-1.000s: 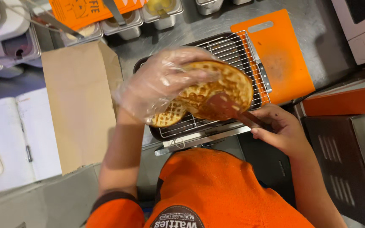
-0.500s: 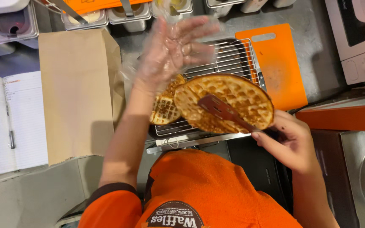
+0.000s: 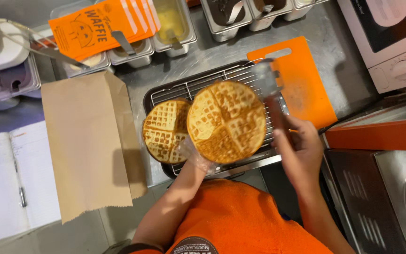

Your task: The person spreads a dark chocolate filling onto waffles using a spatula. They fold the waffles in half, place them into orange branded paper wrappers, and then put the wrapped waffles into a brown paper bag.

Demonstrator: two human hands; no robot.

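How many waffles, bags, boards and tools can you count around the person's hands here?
Round waffles: 2, one held up, one on the wire rack
Brown paper bag: 1
Orange cutting board: 1
Spatula: 1
Total: 5

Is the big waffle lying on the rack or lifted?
Lifted: the left hand props the big waffle from underneath, overlapping the smaller waffle on the rack.

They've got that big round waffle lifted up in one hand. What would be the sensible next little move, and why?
Probably lower the large waffle toward the brown paper bag. The gloved left hand holds it from underneath above the wire rack, overlapping the smaller waffle, while the right hand holds a spatula off to the side.
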